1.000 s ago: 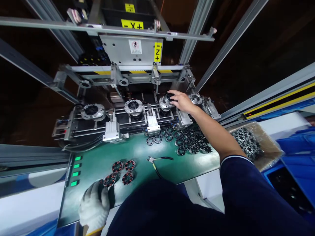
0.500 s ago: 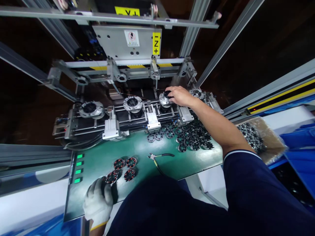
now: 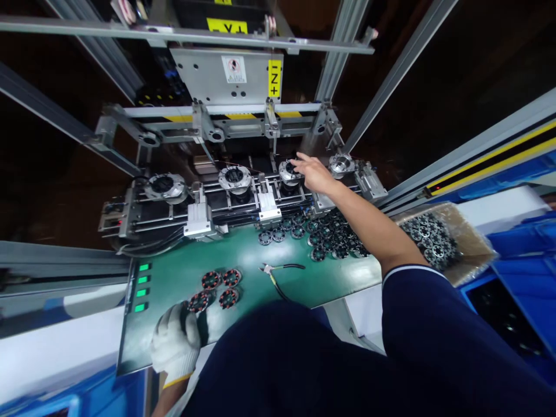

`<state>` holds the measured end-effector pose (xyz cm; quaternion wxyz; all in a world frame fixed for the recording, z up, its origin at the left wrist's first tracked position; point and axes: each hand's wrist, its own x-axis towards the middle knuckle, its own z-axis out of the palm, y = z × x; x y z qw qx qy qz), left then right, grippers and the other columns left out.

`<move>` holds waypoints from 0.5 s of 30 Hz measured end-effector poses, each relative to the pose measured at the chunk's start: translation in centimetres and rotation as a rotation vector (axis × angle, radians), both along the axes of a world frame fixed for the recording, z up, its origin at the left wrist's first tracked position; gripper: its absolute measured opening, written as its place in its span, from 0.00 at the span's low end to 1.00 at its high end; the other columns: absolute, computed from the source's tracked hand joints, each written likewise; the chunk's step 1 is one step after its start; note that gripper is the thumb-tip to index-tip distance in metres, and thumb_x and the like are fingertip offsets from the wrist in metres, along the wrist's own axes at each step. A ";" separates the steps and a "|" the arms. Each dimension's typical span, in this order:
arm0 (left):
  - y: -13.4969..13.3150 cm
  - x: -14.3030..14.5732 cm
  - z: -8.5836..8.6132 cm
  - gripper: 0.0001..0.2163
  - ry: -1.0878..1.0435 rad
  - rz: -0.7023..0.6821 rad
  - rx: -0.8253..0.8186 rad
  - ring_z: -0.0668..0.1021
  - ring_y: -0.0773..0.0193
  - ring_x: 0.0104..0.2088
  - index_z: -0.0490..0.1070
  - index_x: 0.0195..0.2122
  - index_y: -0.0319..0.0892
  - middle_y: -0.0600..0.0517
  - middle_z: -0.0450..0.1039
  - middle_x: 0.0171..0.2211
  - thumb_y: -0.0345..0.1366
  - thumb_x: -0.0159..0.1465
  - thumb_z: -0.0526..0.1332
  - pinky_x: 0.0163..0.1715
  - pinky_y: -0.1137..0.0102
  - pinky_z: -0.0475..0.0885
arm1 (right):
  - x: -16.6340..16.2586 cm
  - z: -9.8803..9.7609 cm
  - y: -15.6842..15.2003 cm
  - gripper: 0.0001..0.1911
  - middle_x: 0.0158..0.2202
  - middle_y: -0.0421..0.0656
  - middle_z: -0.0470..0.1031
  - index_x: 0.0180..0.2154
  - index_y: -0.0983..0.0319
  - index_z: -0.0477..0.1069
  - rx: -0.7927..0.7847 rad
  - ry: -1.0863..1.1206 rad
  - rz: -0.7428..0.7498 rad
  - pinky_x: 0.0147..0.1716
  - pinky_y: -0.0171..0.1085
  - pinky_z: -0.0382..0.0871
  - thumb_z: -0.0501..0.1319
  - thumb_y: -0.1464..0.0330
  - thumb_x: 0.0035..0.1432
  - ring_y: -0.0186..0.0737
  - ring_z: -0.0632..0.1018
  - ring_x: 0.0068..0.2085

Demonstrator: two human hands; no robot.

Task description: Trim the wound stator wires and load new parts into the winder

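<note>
My bare right hand (image 3: 315, 174) reaches far forward to the third round fixture (image 3: 288, 171) of a machine. Its fingers are stretched out just above and beside the dark ring part seated there, holding nothing. My left hand (image 3: 177, 341), in a white glove, rests on the near edge of the green work surface (image 3: 243, 272). It is curled around a wound stator (image 3: 198, 302) with copper coils. Three more wound stators (image 3: 220, 286) lie just beyond it.
The machine has a row of round fixtures (image 3: 235, 178), with a grey head plate (image 3: 228, 75) above. A pile of bare black stators (image 3: 330, 237) lies under my right forearm. Small cutters (image 3: 278, 271) lie mid-surface. A box of stators (image 3: 430, 237) sits right; green lit buttons (image 3: 142, 286) left.
My right hand has lifted off the ring part in the third fixture and its fingers have spread. The gloved left hand has stayed by the wound stators.
</note>
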<state>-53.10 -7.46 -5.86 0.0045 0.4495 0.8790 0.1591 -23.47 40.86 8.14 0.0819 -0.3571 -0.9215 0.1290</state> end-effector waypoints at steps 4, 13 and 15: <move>0.0 0.2 0.1 0.26 0.006 0.006 -0.029 0.76 0.39 0.56 0.70 0.60 0.35 0.33 0.74 0.58 0.50 0.70 0.51 0.55 0.48 0.72 | 0.3 -0.4 -4.2 0.28 0.70 0.45 0.64 0.62 0.63 0.71 0.068 0.112 -0.069 0.71 0.58 0.56 0.51 0.79 0.63 0.44 0.56 0.75; 0.3 0.3 0.2 0.28 -0.014 0.044 -0.061 0.76 0.41 0.58 0.71 0.60 0.33 0.34 0.74 0.59 0.50 0.70 0.51 0.58 0.49 0.70 | 11.2 -6.8 -22.1 0.16 0.59 0.56 0.76 0.54 0.65 0.77 0.012 0.242 -0.309 0.68 0.61 0.63 0.62 0.68 0.66 0.55 0.67 0.69; 0.5 0.4 0.5 0.27 -0.013 0.048 -0.078 0.76 0.42 0.57 0.71 0.60 0.33 0.34 0.74 0.58 0.49 0.70 0.51 0.58 0.50 0.70 | 12.8 -8.6 -23.7 0.14 0.60 0.57 0.75 0.48 0.64 0.80 -0.036 0.185 -0.305 0.65 0.64 0.66 0.68 0.71 0.60 0.61 0.67 0.69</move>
